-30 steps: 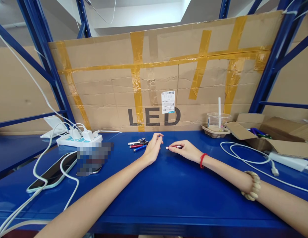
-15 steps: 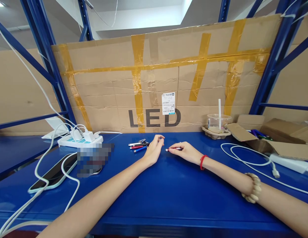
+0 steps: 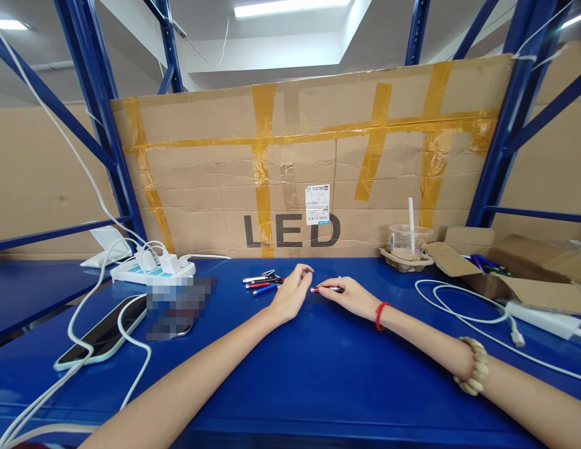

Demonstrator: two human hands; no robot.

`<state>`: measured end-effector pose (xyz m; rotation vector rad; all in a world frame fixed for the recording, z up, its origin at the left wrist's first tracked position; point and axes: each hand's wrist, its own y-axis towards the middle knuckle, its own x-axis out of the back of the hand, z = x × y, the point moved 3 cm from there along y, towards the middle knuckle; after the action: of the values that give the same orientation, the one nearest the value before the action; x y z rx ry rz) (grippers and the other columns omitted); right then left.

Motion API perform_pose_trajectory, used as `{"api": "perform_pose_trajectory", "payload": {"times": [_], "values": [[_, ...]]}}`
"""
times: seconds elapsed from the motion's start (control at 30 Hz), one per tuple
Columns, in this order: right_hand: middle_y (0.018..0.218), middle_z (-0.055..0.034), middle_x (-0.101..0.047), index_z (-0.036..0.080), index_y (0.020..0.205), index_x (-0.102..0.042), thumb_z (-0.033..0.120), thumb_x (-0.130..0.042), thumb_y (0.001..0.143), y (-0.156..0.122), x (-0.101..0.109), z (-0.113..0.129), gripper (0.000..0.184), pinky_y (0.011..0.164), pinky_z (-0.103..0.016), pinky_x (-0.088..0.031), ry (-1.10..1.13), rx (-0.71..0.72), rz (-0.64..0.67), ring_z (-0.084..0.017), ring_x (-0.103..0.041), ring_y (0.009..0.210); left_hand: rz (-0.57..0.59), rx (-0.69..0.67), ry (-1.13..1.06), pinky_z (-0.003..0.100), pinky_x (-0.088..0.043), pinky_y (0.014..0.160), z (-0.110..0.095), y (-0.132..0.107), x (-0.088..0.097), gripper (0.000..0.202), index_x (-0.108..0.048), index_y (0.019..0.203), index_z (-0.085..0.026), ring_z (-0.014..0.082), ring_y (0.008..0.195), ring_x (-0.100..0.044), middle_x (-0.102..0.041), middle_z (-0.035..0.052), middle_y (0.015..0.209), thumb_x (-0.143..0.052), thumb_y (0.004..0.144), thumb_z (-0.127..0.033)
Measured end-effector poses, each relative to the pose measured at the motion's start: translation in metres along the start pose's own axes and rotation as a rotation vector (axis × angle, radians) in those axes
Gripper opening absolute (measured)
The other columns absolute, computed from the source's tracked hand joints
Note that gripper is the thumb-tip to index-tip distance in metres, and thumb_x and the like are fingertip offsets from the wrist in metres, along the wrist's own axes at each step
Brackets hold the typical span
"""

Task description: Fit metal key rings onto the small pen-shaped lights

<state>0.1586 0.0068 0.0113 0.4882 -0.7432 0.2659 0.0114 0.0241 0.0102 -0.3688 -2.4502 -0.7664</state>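
Note:
My right hand (image 3: 350, 297) pinches a slim red pen (image 3: 314, 290) between thumb and fingers. Its silvery tip points left, and the fingers cover much of its body. My left hand (image 3: 292, 294) rests on its side on the blue tabletop (image 3: 290, 374), fingers loosely stretched out and holding nothing I can see. Just left of it lie several similar slim pens, among them a silver pen (image 3: 253, 279), a red pen (image 3: 256, 285) and a blue pen (image 3: 264, 289). Their right ends are partly behind my left hand. A small gap separates the two hands.
At left are a power strip (image 3: 126, 272) with chargers, a phone (image 3: 105, 333), white cables and a blurred-out patch. A plastic cup (image 3: 402, 242) with a straw, an open cardboard box (image 3: 543, 287) and a coiled white cable (image 3: 458, 318) lie right. Taped cardboard (image 3: 206, 187) stands behind.
The view has tilted upward, so everything appears slightly lower. Both hands keep nearly the same places, and the red pen is still in my right hand.

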Motion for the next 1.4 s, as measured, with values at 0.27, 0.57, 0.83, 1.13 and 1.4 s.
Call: {"api": "perform_pose_trajectory", "payload": {"times": [0.27,0.57,0.83,1.13,1.4], "values": [[0.1,-0.0066,-0.057,0.017,0.102,-0.059,0.034,-0.04,0.083,0.001,-0.007,-0.004,0.032,0.088,-0.032,-0.036,-0.037,0.048,0.056,-0.018,-0.051,0.096,0.152,-0.259,0.416,0.029,-0.038,0.074,-0.016,-0.006,-0.006,0.022,-0.043,0.097,-0.019,0.0163,0.085,-0.049,-0.052,0.0025,0.095,-0.035,0.086,-0.036],[0.1,-0.007,-0.048,0.019,0.102,-0.054,0.028,-0.042,0.082,-0.001,-0.01,-0.002,0.025,0.087,-0.032,-0.039,-0.114,0.15,0.047,-0.015,-0.048,0.094,0.195,-0.184,0.599,0.031,-0.039,0.072,-0.015,-0.007,-0.007,0.025,-0.041,0.102,-0.017,0.0193,0.084,-0.052,-0.056,0.0037,0.091,-0.04,0.086,-0.036],[0.103,-0.0069,-0.049,0.019,0.106,-0.052,0.032,-0.043,0.081,-0.001,-0.003,-0.011,0.03,0.086,-0.032,-0.041,-0.251,0.079,0.012,-0.016,-0.05,0.092,0.044,-0.078,0.798,0.035,-0.037,0.076,-0.008,-0.006,-0.005,0.023,-0.053,0.086,-0.015,0.0214,0.083,-0.05,-0.059,0.0054,0.086,-0.036,0.079,-0.028],[0.107,-0.0061,-0.051,0.022,0.109,-0.054,0.035,-0.035,0.084,-0.003,-0.001,-0.006,0.033,0.089,-0.037,-0.036,-0.385,0.102,0.11,-0.019,-0.047,0.1,0.016,0.083,1.07,0.04,-0.031,0.081,-0.01,-0.007,0.008,0.041,-0.065,0.074,-0.004,0.03,0.09,-0.042,-0.058,0.0193,0.078,-0.037,0.071,-0.033],[0.106,-0.0045,-0.052,0.025,0.116,-0.046,0.037,-0.042,0.079,-0.003,0.006,-0.009,0.039,0.083,-0.035,-0.04,-0.477,0.002,-0.059,-0.018,-0.048,0.097,-0.062,0.085,1.096,0.042,-0.027,0.087,-0.006,-0.007,0.012,0.047,-0.058,0.096,-0.003,0.0315,0.1,-0.039,-0.05,0.0203,0.102,-0.04,0.066,-0.034]]}}
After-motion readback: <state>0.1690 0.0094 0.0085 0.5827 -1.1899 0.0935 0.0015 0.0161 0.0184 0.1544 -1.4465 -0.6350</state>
